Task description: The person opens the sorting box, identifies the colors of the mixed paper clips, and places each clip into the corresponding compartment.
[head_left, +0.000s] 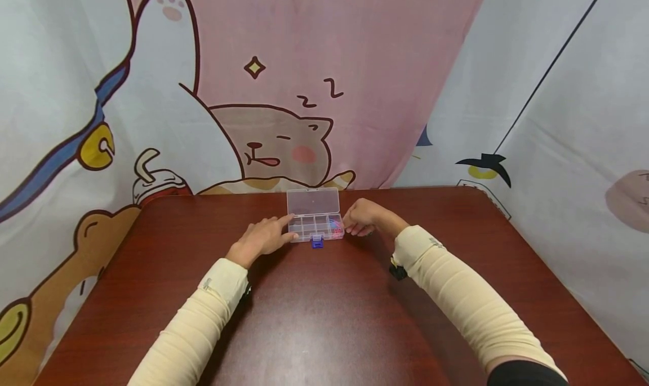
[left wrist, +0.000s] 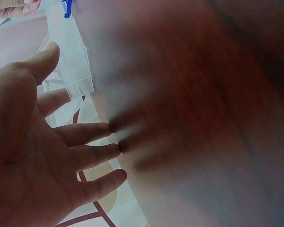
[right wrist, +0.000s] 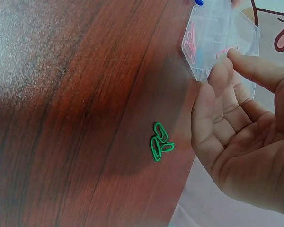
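A clear plastic compartment box [head_left: 309, 228] lies on the table with its lid [head_left: 312, 202] raised toward the wall. Pink paper clips [right wrist: 192, 45] sit in its right-end compartment, where something blue also shows. My left hand [head_left: 263, 236] has its fingers spread, with thumb and index finger at the box's left end. Over the right end, my right hand [head_left: 364, 217] pinches a pink paper clip [right wrist: 227, 50] between thumb and index finger. Three green paper clips [right wrist: 160, 141] lie on the table beside the right hand, mostly hidden by it in the head view.
The box's blue latch [head_left: 316, 242] hangs at its front edge. Brown wooden tabletop [head_left: 314, 318] extends around the box. Behind the table's far edge hangs a cloth [head_left: 395, 65] printed with cartoon animals.
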The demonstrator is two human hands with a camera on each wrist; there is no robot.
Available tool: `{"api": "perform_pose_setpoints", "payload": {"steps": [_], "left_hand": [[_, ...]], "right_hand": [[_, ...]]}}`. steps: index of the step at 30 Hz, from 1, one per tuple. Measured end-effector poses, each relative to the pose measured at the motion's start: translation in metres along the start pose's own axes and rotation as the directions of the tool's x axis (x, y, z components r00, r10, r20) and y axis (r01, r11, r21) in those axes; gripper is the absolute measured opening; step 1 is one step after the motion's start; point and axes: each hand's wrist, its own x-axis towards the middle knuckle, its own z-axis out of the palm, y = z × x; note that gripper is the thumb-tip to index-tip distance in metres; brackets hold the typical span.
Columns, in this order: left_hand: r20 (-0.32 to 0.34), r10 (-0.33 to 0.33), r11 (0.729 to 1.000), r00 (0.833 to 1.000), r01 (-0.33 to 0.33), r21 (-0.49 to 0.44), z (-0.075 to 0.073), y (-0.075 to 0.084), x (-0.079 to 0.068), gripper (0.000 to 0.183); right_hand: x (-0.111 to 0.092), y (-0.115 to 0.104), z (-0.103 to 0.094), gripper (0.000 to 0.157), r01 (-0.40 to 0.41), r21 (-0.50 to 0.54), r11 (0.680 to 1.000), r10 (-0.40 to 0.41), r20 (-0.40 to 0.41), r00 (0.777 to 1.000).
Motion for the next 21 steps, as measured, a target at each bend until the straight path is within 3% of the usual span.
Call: {"api": "perform_pose_setpoints", "payload": {"steps": [21], "left_hand": [[0.005,-0.004,1.0,1.0,0.004,-0.006,-0.0007,-0.0001,-0.0005,0.066]], "right_hand": [[0.0026,0.0002,0.0008,0.017,-0.008,0.008,1.0,0.007,0.03,1.0]]}}
